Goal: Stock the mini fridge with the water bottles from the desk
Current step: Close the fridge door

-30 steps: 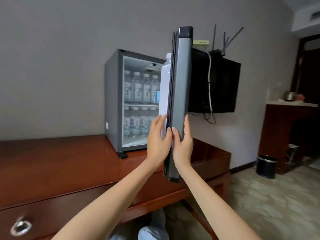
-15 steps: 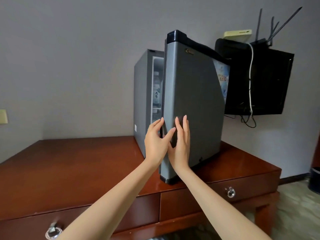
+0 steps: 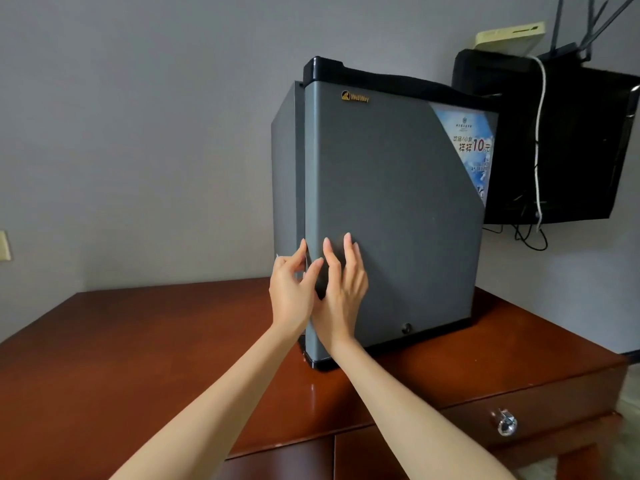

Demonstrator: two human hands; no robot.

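The grey mini fridge [image 3: 287, 174] stands on the brown wooden desk [image 3: 156, 348]. Its grey door [image 3: 391, 202] with a black top strip lies shut against the cabinet, so the water bottles inside are hidden. My right hand [image 3: 341, 289] presses flat on the door face near its left edge, fingers straight and pointing up. My left hand [image 3: 291, 289] sits at the door's left edge, thumb and fingers lightly touching the seam between door and cabinet. No bottle stands on the desk in view.
A black wall-mounted television [image 3: 554, 140] hangs right behind the fridge, with a white cable [image 3: 538, 140] and a router on top. Desk drawers with metal ring pulls [image 3: 506, 422] run along the front. A wall socket [image 3: 4, 245] sits at far left.
The fridge door swung from wide open to shut under both hands. The bottles inside went out of sight. My view shifted left and closer.
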